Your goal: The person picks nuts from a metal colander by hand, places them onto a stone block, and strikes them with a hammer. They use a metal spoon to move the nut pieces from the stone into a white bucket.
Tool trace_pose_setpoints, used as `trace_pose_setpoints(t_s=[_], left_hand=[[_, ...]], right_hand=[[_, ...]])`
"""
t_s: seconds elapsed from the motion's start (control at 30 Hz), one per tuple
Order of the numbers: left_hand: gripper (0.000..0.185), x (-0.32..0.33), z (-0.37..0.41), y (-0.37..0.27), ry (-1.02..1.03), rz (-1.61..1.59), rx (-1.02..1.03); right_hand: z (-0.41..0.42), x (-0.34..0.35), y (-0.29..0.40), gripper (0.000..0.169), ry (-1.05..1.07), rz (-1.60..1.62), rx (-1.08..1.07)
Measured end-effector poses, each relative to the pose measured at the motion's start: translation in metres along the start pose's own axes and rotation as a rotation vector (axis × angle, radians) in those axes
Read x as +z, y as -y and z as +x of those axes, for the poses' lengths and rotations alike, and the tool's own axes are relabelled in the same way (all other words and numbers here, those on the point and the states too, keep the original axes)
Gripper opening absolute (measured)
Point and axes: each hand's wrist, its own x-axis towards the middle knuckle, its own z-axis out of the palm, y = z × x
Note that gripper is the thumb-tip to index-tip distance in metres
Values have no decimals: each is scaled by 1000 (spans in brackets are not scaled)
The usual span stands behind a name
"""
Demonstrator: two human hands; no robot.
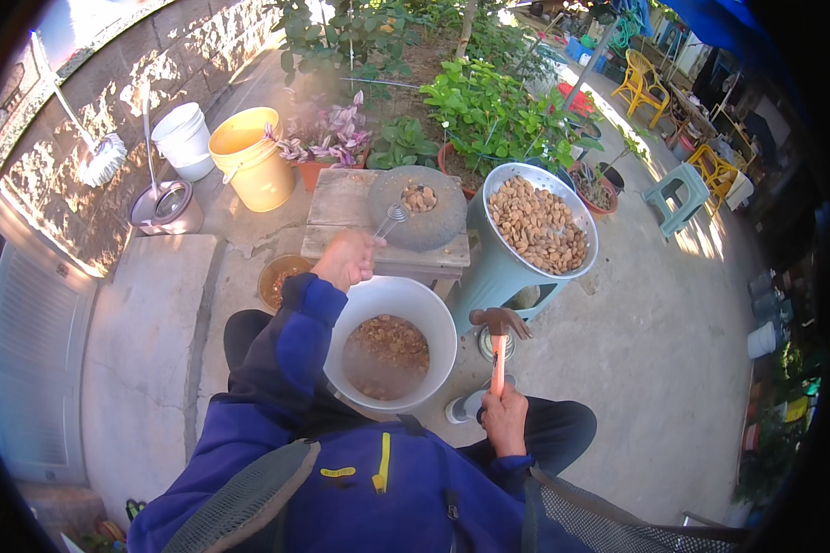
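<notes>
My left hand (349, 258) is closed around a wire tool with a coiled spring head (395, 213). That coil hangs over a round grey stone (420, 227), close to a few brown apricot stones (419, 198) in its hollow. The stone rests on a low wooden table (339, 207). In my right hand (506, 419) is a claw hammer (499, 352) with an orange handle, its head raised. Between my knees stands a white bucket (445, 339) with broken shells (387, 352) in the bottom. A metal colander (590, 235) full of apricot stones stands on a light green stool (487, 294).
Left of the white bucket is a brown bowl (268, 287) with small pieces inside, partly hidden by my sleeve. Behind it stand a yellow bucket (256, 166) and a white pail (183, 145). Potted plants (491, 114) line the far side. Another green stool (678, 197) stands to the right.
</notes>
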Motion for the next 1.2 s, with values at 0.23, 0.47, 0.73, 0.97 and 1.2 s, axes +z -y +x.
trace_pose_setpoints(t_s=[0.23, 0.47, 0.73, 0.97, 1.2], left_hand=[[18, 13, 7, 17, -8, 62, 42], [12, -2, 24, 9, -9, 8, -11], [21, 19, 11, 10, -20, 99, 2], [22, 12, 8, 15, -11, 55, 5], [22, 11, 14, 19, 30, 11, 28]], right_hand=[[26, -6, 103, 8, -56, 45, -217], [66, 25, 265, 7, -130, 130, -739], [173, 103, 124, 16, 30, -671, -573], [95, 60, 182, 11, 30, -261, -448], [62, 37, 121, 9, 24, -61, -197]])
